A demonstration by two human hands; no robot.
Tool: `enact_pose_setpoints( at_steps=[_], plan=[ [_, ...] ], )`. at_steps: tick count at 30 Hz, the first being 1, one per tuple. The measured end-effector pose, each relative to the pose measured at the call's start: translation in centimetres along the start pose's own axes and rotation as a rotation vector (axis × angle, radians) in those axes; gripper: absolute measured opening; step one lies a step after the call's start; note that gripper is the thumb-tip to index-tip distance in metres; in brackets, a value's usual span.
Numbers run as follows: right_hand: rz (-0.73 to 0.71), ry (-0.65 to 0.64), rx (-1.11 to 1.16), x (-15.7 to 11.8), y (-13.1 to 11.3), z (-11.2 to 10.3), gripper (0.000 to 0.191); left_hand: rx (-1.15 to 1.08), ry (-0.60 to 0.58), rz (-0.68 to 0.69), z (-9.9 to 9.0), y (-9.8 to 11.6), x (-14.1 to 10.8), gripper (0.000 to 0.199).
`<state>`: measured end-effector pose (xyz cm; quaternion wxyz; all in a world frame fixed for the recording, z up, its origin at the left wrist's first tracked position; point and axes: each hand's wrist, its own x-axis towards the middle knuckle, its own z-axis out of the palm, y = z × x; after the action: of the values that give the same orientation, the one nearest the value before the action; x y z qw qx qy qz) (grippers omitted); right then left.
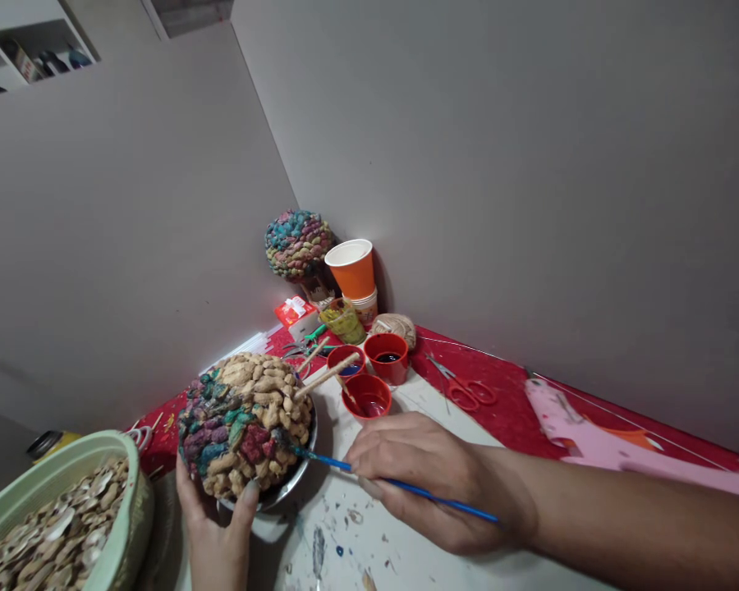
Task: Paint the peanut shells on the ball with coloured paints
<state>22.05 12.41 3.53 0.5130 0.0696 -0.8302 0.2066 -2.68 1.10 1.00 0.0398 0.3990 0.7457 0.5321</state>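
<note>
A ball covered in peanut shells [246,423] rests in a metal bowl [299,474]. Its left and front shells are painted purple, teal, green and magenta; the upper right ones are bare tan. Two wooden sticks [326,376] jut from its right side. My left hand [215,525] grips the ball low at the front, thumb and fingers spread around it. In my right hand [424,476] is a blue paintbrush [406,486], its tip at the shells on the ball's right front. Red cups of paint [368,397] stand just beyond that hand, one with a stick in it.
A green basket of peanut shells [126,492] sits at left. Behind are a painted peanut-shell tree [299,245], orange paper cups [352,271], a cup of yellow-green paint [343,320] and twine [394,328]. Red-handled scissors [465,390] and pink material [597,447] lie right, near the grey wall.
</note>
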Motion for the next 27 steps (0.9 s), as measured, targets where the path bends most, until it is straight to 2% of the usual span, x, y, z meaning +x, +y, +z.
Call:
enact_pose_setpoints(
  at_steps=[5,8,14,18,20,22,24,27],
  plan=[
    [-0.038,0.069,-0.003,0.1,-0.1,0.1,0.017,0.009,-0.005,0.012,-0.1,-1.1,0.3,0.106],
    [-0.026,0.092,-0.027,0.1,-0.1,0.3,0.016,0.012,-0.01,0.002,-0.1,-1.0,0.4,0.105],
    [0.029,0.019,0.008,0.4,-0.1,-0.1,0.017,0.054,-0.035,-0.006,-0.2,-0.2,0.3,0.101],
    [0.041,-0.131,-0.001,0.6,-0.2,-0.5,0.017,0.058,-0.016,-0.001,-0.2,-0.7,0.5,0.104],
    [0.037,-0.151,-0.01,0.8,-0.3,-0.6,0.017,0.042,-0.015,-0.005,-0.2,-1.0,0.6,0.106],
    [0.035,-0.06,-0.019,0.9,-0.6,-0.8,0.016,0.041,-0.018,-0.01,-0.2,-1.0,0.6,0.105],
    [0.057,0.093,-0.033,1.2,-1.1,-1.4,0.014,0.044,-0.019,-0.012,-0.2,-0.7,0.5,0.104],
    [0.157,0.302,-0.071,1.4,-1.8,-2.8,0.008,0.036,-0.008,-0.027,-0.2,-0.2,0.3,0.107]
  ],
)
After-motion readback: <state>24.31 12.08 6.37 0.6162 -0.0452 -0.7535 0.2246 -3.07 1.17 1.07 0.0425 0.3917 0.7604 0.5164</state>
